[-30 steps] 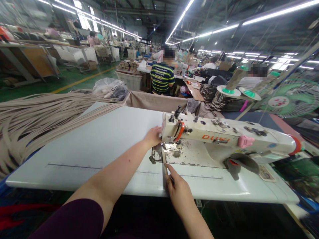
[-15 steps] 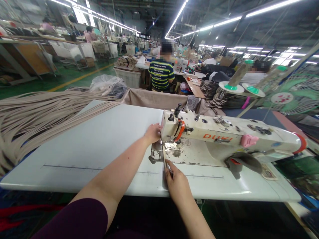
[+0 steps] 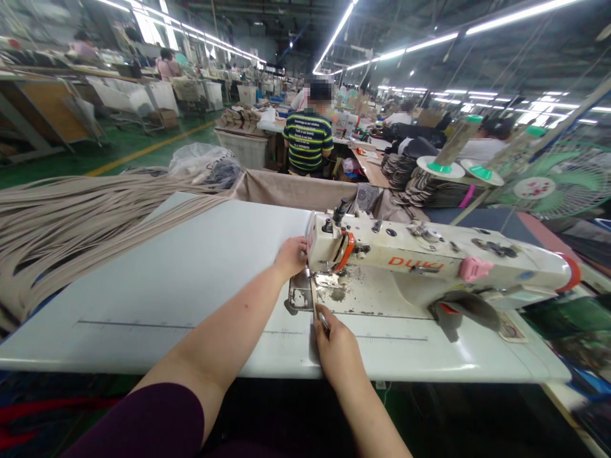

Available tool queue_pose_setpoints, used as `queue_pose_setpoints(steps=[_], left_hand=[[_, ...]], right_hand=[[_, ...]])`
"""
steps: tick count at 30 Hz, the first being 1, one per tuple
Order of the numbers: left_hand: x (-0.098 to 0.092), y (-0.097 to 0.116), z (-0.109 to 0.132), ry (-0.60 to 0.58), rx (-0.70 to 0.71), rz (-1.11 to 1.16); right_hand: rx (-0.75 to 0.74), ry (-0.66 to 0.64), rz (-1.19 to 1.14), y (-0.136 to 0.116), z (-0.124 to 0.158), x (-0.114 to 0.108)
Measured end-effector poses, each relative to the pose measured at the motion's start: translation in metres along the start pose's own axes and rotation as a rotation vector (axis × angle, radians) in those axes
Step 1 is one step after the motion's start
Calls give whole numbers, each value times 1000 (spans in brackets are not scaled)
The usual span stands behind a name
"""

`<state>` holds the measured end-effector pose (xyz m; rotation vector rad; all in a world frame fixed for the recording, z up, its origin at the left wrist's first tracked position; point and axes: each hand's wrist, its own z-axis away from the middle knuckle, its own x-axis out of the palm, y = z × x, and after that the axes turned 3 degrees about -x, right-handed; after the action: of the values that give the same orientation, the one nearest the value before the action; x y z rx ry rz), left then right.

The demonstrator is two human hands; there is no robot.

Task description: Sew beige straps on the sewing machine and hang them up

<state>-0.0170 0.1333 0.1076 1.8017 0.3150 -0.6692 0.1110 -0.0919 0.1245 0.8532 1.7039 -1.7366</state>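
Note:
A white sewing machine [image 3: 372, 238] with an orange-trimmed head stands on the pale table. Running toward me from under its needle area is a narrow beige fabric strip [image 3: 314, 296]. My right hand [image 3: 340, 350] is closed on the strip's near part, thumb and fingers pinched in front of the metal plate [image 3: 301, 298]. A small shiny metal piece shows between those fingers; its kind is unclear. At the left end of the machine head, my left hand [image 3: 291, 256] reaches behind it with fingers bent together. Their tips, and whatever they hold, are partly hidden by the head.
Long beige strips [image 3: 71, 229] lie heaped over the table's left side. A fabric-lined bin [image 3: 296, 191] sits beyond the table [image 3: 191, 254]. Thread cones [image 3: 451, 147] and a green fan [image 3: 548, 184] stand at right. A person in a striped shirt [image 3: 308, 143] is ahead.
The view has shifted very slightly. Both hands keep nearly the same places at the machine, and the strip still lies under the head.

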Motion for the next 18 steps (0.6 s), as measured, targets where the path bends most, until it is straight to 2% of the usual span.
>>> queue_pose_setpoints(steps=[7, 11, 16, 18], left_hand=[[-5, -3, 0, 75, -107, 103], [-9, -5, 6, 154, -203, 247], [-16, -5, 34, 171, -296, 533], [-22, -3, 50, 172, -292, 652]], right_hand=[[-75, 121, 101, 3, 5, -3], [-157, 220, -31, 10, 10, -4], [-247, 304, -226, 5, 11, -8], [-292, 289, -272, -3, 9, -9]])
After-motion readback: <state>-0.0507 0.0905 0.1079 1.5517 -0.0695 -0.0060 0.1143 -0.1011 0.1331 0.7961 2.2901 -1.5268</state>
